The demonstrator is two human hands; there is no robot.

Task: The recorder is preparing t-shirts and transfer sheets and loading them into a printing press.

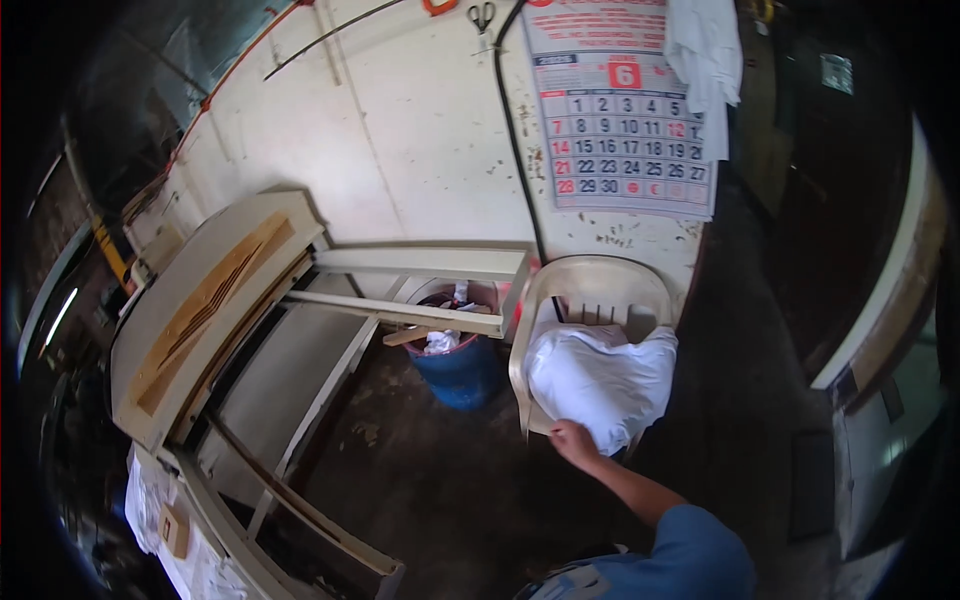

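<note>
My right hand (574, 443) reaches from the blue sleeve to the front of a beige plastic armchair (600, 268). Its fingers are curled closed, right at the lower left edge of a bundle of white cloth (600, 372) heaped on the seat. Whether the fingertips pinch that cloth, or anything else, is too small to make out. The cloth covers most of the seat and bulges toward the right armrest. My left hand is out of the picture.
Left of the chair stands a cream frame (420, 262) with an arched, slatted end panel (215, 300). A blue bin (455, 378) with scraps sits behind its rails. On the wall hang a calendar (630, 130), white cloth (703, 60) and scissors (481, 16). Dark floor (440, 500) lies in front.
</note>
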